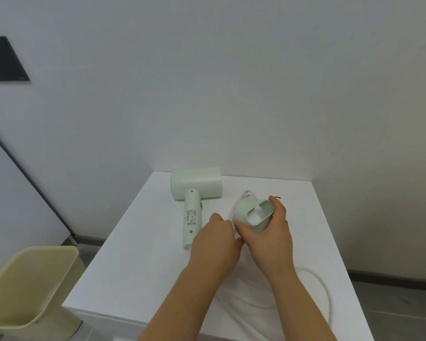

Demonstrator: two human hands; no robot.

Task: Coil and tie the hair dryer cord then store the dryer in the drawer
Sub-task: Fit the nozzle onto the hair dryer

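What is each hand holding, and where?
Right hand grips the nozzle round its body. Left hand curls beside the cord; whether it holds it cannot be told.

Hair dryer [194, 190] lies on table [138, 267], left of nozzle [252, 215].

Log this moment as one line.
right hand grips nozzle | left hand at cord, grip unclear | dryer lying on tabletop | cord loose

Pale green hair dryer [194, 190] lies flat on white tabletop [133, 267]. Right hand [273, 237] grips a matching nozzle [255, 214]; left hand [215, 242], fingers hidden, sits just beside it. White cord [327, 299] loops toward the near right edge.
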